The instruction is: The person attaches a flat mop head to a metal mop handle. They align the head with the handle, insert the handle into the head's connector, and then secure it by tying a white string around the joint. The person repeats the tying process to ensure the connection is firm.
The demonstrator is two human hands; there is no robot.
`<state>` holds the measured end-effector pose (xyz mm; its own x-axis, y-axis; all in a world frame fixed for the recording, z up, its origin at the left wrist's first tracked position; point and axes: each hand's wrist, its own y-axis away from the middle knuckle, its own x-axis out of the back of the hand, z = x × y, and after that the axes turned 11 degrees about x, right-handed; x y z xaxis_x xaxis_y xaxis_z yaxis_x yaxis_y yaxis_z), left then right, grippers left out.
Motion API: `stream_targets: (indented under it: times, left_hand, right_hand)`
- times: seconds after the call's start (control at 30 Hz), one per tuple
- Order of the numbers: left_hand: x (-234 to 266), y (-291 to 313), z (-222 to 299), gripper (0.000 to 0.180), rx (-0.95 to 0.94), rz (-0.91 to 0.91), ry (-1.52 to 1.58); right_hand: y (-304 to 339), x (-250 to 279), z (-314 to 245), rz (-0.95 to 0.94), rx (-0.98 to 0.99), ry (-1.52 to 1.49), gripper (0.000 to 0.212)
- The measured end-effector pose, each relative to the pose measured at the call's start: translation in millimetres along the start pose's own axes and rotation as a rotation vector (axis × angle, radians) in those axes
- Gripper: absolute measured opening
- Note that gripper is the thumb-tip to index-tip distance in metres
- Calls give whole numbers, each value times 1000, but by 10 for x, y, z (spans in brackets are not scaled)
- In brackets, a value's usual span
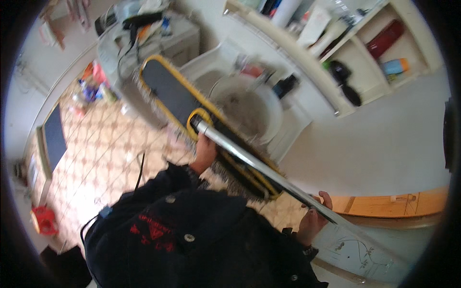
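Observation:
A wide flat mop (175, 91) with a black plate, yellow edging and grey fringe lies slantwise in front of me, its head partly over a white washbasin (278, 113). Its silver pole (249, 161) runs from the yellow joint down to the right. Close under that joint, my left hand (205, 152) is closed on the pole's lower end, its fingers partly hidden by the mop. Farther along, my right hand (314, 218) curls around the pole, thumb on the near side and fingertips showing beyond it. Greyish, murky contents show in the basin.
A washing machine (185, 36) with a hair dryer and clutter on top stands left of the basin. Above right hangs a white shelf (365, 72) with bottles and brushes. Colourful bottles and bags (93, 89) sit on the tiled floor (96, 158). A red item (44, 220) lies at the left.

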<state>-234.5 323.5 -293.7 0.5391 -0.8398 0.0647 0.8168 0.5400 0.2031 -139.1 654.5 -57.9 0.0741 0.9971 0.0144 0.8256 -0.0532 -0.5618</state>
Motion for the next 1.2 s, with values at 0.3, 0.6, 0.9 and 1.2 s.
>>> stream_targets:
  times: [0.3,0.6,0.9,1.2]
  left_hand:
    - [-6,31,109,18,-78,13,-95]
    - [24,10,97,13,-147,37,-183]
    - [-72,-112,-125,15,-127,34,-159]
    - [-116,-163,-266,15,-72,12,-173]
  right_hand:
    - [-1904,-1326,-594,-301,240,-144,24]
    - [-2816,-2591,-526,-485,355,-19,20]
    - [-3078,-2954,-387,-459,370,107,26]
    - [-3349,-3414,-237,-550,439,133,28]
